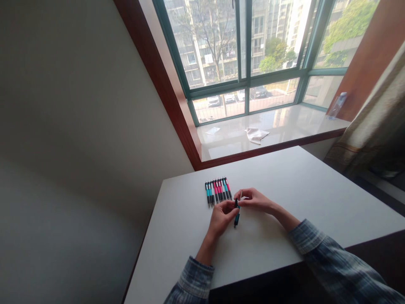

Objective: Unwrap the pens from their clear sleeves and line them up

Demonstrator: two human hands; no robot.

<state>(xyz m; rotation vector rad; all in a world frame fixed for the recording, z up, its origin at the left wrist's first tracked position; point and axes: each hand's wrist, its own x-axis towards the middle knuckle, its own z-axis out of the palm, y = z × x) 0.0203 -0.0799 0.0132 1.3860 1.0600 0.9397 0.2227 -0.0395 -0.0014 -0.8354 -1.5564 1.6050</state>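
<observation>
Two bare hands met over a plain white rectangular table (284, 185), both arms in blue-grey plaid sleeves (332, 261); the left hand (221, 217) had its fingers curled closed around the dark upper part of a slim teal-and-black plastic pen (236, 217), whose lower end pointed down toward the person; the right hand (255, 199) pinched a thin pale rod-shaped piece (241, 195) between thumb and fingertips, just above the pen and touching or nearly touching it, which could not be told; just beyond the hands, a tidy row of teal, pink and black pens (218, 191) lay side by side on the table; farther back sat a glossy white window sill (284, 122) with a crumpled white cloth (256, 135) on it
</observation>
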